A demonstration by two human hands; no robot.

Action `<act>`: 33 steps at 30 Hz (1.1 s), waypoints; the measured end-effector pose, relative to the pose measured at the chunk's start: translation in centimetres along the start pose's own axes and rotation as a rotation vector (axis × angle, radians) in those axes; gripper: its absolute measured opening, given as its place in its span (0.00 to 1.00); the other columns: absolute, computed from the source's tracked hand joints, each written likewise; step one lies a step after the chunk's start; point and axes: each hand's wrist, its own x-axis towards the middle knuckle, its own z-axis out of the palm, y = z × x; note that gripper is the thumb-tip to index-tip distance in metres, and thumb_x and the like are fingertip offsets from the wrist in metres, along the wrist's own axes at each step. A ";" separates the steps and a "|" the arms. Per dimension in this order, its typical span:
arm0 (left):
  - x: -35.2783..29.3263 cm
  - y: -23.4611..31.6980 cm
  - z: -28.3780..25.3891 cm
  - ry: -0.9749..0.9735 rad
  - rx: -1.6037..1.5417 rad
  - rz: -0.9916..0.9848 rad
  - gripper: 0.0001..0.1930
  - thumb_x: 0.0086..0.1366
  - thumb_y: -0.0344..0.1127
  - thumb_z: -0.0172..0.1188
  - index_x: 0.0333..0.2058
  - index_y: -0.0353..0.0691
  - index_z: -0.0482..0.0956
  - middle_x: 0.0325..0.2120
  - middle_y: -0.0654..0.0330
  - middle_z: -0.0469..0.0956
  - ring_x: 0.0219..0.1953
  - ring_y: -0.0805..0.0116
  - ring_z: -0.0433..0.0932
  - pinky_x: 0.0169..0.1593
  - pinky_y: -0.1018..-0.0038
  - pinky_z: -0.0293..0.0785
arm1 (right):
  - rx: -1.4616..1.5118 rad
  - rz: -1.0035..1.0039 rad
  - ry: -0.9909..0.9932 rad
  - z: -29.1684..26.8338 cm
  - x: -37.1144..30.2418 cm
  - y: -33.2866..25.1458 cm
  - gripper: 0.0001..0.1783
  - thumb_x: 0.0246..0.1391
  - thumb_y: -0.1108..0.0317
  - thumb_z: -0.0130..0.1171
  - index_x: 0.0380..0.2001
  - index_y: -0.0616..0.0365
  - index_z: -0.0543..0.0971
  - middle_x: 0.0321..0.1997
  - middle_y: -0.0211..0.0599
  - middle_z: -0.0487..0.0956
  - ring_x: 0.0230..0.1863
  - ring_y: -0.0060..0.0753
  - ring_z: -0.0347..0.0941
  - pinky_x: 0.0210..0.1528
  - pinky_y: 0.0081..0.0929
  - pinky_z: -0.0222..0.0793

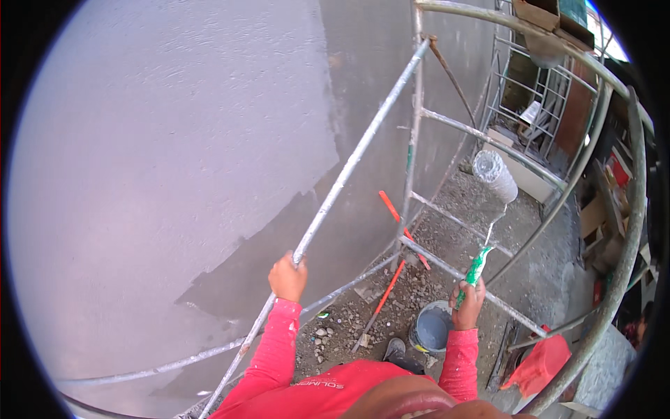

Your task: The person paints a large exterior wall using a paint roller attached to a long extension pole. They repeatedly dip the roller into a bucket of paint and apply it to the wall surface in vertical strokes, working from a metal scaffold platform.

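My left hand (287,278) is wrapped round a slanting metal scaffold brace (347,167) that crosses in front of the wall. My right hand (469,304) grips the green, white-smeared handle of a paint roller (495,176). The roller's sleeve is coated in whitish paint and points up and away from me, apart from the wall. Below and beside my right hand, a bucket (431,329) with grey liquid stands on the ground. To the left rises the wall (174,140), pale grey over most of it, with a darker grey area (258,258) along its right and lower parts.
Scaffold rungs (481,143) and a curved pipe (631,209) surround me on the right. Orange-red poles (388,297) lean over rubble (335,335) by the wall base. A red cloth or bag (541,364) lies at lower right. Another metal frame (541,98) stands farther back.
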 end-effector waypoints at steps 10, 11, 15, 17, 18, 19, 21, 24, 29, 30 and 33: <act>-0.6 -0.6 -1.0 0.049 -0.041 0.007 0.13 0.57 0.44 0.63 0.27 0.39 0.77 0.24 0.46 0.79 0.30 0.42 0.78 0.35 0.52 0.74 | -0.217 -0.331 -0.319 21.1 15.9 -11.8 0.23 0.57 0.67 0.59 0.56 0.60 0.71 0.26 0.28 0.70 0.18 0.14 0.62 0.15 0.14 0.55; -0.5 -0.5 -1.0 0.044 -0.030 0.007 0.13 0.57 0.44 0.63 0.27 0.39 0.77 0.24 0.46 0.79 0.30 0.42 0.79 0.34 0.52 0.74 | -0.248 -0.345 -0.338 22.5 17.5 -12.6 0.24 0.57 0.68 0.59 0.57 0.59 0.71 0.25 0.27 0.71 0.17 0.13 0.62 0.15 0.15 0.54; -0.4 -0.4 -0.7 0.070 0.003 0.035 0.12 0.56 0.42 0.64 0.27 0.39 0.76 0.23 0.47 0.79 0.29 0.43 0.79 0.33 0.53 0.74 | -0.284 -0.399 -0.427 27.4 24.0 -13.3 0.26 0.56 0.68 0.60 0.59 0.58 0.71 0.22 0.26 0.71 0.16 0.13 0.61 0.15 0.15 0.52; -0.6 -0.4 -0.7 0.106 0.010 0.035 0.12 0.54 0.41 0.64 0.26 0.39 0.75 0.23 0.47 0.79 0.28 0.43 0.78 0.33 0.53 0.74 | -0.284 -0.433 -0.472 29.4 26.8 -12.4 0.26 0.56 0.69 0.60 0.59 0.57 0.72 0.21 0.25 0.71 0.15 0.12 0.60 0.15 0.15 0.52; -0.7 -0.4 -0.5 0.120 0.009 0.031 0.11 0.54 0.40 0.64 0.25 0.39 0.75 0.23 0.48 0.78 0.28 0.43 0.78 0.32 0.53 0.73 | -0.300 -0.455 -0.479 30.1 28.3 -12.2 0.26 0.56 0.69 0.60 0.59 0.57 0.72 0.21 0.25 0.71 0.15 0.12 0.59 0.14 0.15 0.52; -0.5 -0.2 -0.4 0.135 0.014 0.029 0.11 0.53 0.40 0.64 0.25 0.39 0.74 0.22 0.48 0.78 0.28 0.43 0.78 0.32 0.53 0.73 | -0.311 -0.476 -0.484 30.9 29.8 -12.1 0.26 0.56 0.69 0.60 0.59 0.56 0.73 0.22 0.25 0.70 0.15 0.12 0.59 0.14 0.15 0.52; -0.4 -0.1 -0.5 0.133 0.070 0.003 0.11 0.51 0.38 0.65 0.26 0.39 0.74 0.23 0.50 0.78 0.27 0.45 0.78 0.32 0.54 0.74 | -0.311 -0.467 -0.515 32.5 32.0 -12.3 0.26 0.57 0.68 0.59 0.60 0.54 0.72 0.22 0.24 0.70 0.15 0.12 0.59 0.14 0.15 0.53; -0.7 -0.1 -0.6 0.130 0.102 0.000 0.11 0.49 0.38 0.65 0.26 0.40 0.73 0.23 0.52 0.77 0.27 0.46 0.78 0.30 0.55 0.74 | -0.350 -0.484 -0.542 33.2 34.7 -12.8 0.27 0.58 0.65 0.58 0.62 0.49 0.71 0.22 0.24 0.70 0.14 0.11 0.57 0.13 0.15 0.52; -0.4 0.1 -0.5 0.181 0.130 -0.023 0.09 0.49 0.37 0.64 0.23 0.42 0.74 0.20 0.53 0.76 0.25 0.48 0.78 0.28 0.57 0.72 | -0.385 -0.626 -0.578 35.3 37.6 -16.0 0.26 0.59 0.63 0.56 0.62 0.46 0.71 0.22 0.24 0.70 0.13 0.12 0.59 0.12 0.14 0.51; -0.4 0.2 -0.6 0.203 0.130 -0.027 0.09 0.49 0.37 0.64 0.23 0.42 0.74 0.20 0.54 0.76 0.25 0.48 0.78 0.28 0.58 0.72 | -0.402 -0.651 -0.578 35.9 38.1 -16.7 0.25 0.60 0.62 0.56 0.61 0.45 0.71 0.23 0.24 0.71 0.13 0.12 0.60 0.11 0.14 0.51; 0.0 0.0 -0.1 0.239 0.110 -0.019 0.07 0.49 0.38 0.65 0.22 0.43 0.76 0.18 0.55 0.76 0.23 0.50 0.77 0.27 0.58 0.72 | -0.437 -0.686 -0.546 37.5 38.7 -19.9 0.25 0.60 0.62 0.56 0.61 0.45 0.72 0.24 0.24 0.71 0.13 0.12 0.61 0.11 0.14 0.51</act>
